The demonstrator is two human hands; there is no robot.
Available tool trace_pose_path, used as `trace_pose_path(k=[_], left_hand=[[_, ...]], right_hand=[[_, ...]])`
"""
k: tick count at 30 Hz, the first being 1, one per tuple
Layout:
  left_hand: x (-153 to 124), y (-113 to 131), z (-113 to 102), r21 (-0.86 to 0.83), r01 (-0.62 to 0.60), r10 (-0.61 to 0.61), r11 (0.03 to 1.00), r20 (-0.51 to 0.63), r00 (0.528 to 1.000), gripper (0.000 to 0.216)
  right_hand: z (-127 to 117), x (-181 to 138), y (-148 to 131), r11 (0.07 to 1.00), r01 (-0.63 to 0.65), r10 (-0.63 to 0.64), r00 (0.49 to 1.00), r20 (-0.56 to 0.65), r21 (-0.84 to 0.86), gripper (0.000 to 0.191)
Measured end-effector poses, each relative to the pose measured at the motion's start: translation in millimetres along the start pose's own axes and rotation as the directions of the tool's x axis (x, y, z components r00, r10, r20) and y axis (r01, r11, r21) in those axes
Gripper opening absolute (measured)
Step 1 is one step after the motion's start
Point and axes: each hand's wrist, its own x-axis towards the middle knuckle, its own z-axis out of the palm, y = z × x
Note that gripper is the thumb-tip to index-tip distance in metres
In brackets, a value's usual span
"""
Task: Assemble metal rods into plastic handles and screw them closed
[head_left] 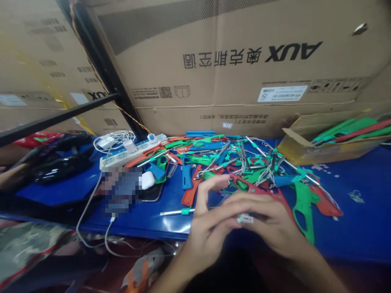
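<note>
My left hand [207,221] and my right hand [271,221] meet near the front edge of the table. Between their fingertips is a small white and teal part [245,219], pinched from both sides; its exact kind is too small to tell. The left index finger is bent upward, away from it. Behind my right hand runs a red lighter handle shell [259,185], and I cannot tell whether the hand touches it. Left of my left hand lies a metal lighter tube [174,212] with a teal clip. A green handle shell [302,207] rests to the right.
Lighter shells, tubes and wires lie heaped across the blue table [363,219]. A cardboard box [326,152] of shells stands at right, with large cartons [232,24] behind. At left are a power strip [122,156], a white earbud case [147,180], cables and a black metal frame [61,116].
</note>
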Motion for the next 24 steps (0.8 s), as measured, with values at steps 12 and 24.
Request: trace_pose_path(k=[12, 24], left_hand=[[-24, 0, 7, -0.04, 0.027, -0.028, 0.999, -0.014, 1.0, 0.018], [4, -34, -13, 0.548, 0.138, -0.277, 0.825, 0.18, 0.944, 0.015]], right_hand=[[8, -27, 27, 0.99, -0.005, 0.0, 0.999, -0.039, -0.14, 0.018], [-5, -42, 43, 0.905, -0.238, 0.07, 0.901, -0.428, -0.353, 0.019]])
